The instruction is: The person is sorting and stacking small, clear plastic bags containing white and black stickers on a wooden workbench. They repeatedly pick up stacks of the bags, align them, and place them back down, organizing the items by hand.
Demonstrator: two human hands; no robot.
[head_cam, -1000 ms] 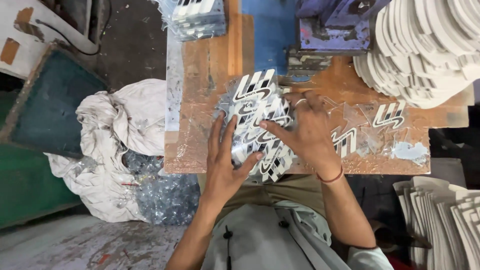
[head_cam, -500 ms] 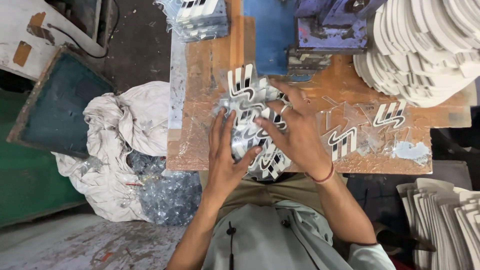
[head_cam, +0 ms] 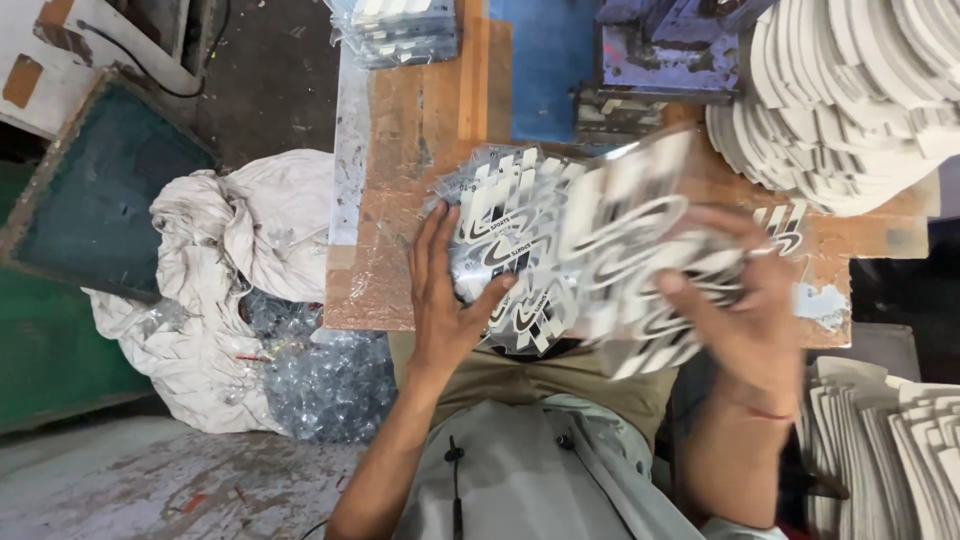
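Glossy clear plastic wraps the black-and-white printed pieces (head_cam: 520, 260), catching the light under the left hand (head_cam: 445, 300). The worktop (head_cam: 400, 200) is rough, worn wood, orange-brown with a scuffed blue-painted patch. White foam-like cutouts (head_cam: 850, 100), matt and smooth, stack at its right edge. On the floor a crumpled white cloth (head_cam: 220, 260) looks soft and matt, next to shiny crinkled plastic film (head_cam: 320, 370).
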